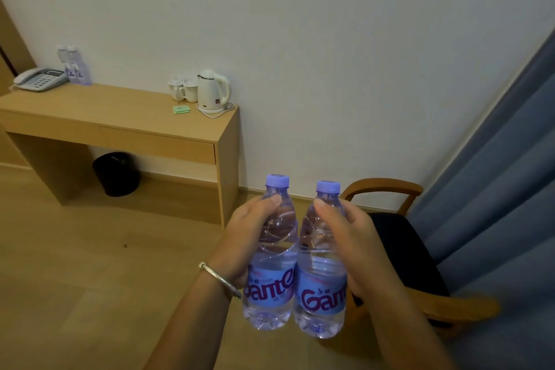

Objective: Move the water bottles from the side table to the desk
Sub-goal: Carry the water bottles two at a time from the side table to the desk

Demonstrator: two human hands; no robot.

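I carry two clear water bottles with purple caps and blue labels, upright and side by side in the air above the floor. My left hand [249,234] grips the left bottle [271,288] round its upper body. My right hand [348,237] grips the right bottle [321,297] the same way. The two bottles touch each other. The wooden desk [99,117] stands against the wall at the far left. Two more water bottles [75,66] stand at its back left.
On the desk sit a telephone [40,78], two white cups [183,88], a white kettle [213,90] and a green packet [181,109]. A black bin [116,173] stands under it. A wooden armchair [402,237] is beside my right hand, and blue curtains [495,189] hang at right.
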